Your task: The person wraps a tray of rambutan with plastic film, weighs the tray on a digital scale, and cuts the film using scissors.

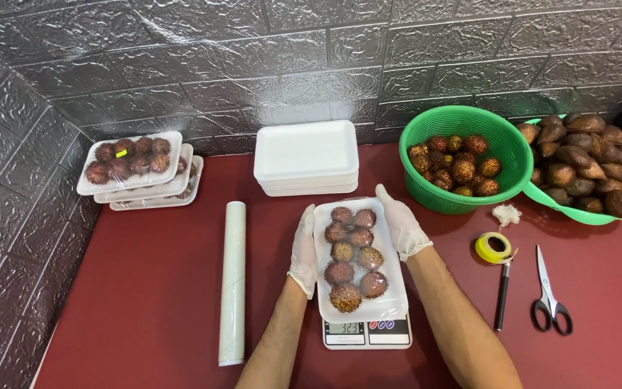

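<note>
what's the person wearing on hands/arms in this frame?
Both the left hand and right hand wear thin, white disposable gloves that end at the wrists, slightly wrinkled. The forearms are bare: no sleeves, watch or bands show.

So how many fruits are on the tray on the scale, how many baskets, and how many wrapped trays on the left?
Fruits on the scale tray: 8
Green baskets: 2
Wrapped trays: 3
Total: 13
</note>
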